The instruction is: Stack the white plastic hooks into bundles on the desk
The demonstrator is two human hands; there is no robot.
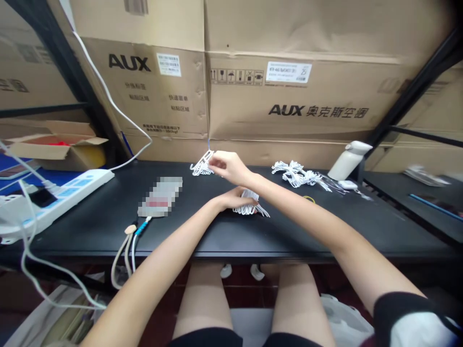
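Note:
My left hand (234,197) rests low over the table, its fingers closed around a bundle of small white hangers (246,208). Their rounded loops and thin ends stick out below and to the right of the fingers. Crossing above it, my right hand (228,166) is farther back, with curled fingers pinched at the edge of a small group of white hangers (201,165). Hooked ends of that group point left, and the fingertips partly hide its right side. More bundled white hangers (298,174) lie on the table to the right.
On the black table (202,241) are a pixelated flat object (161,196) with a cable, a white power strip (72,190), a yellow band (309,198) and a white bottle (349,161). Large cardboard boxes (246,111) stand behind; an open carton (68,144) sits left.

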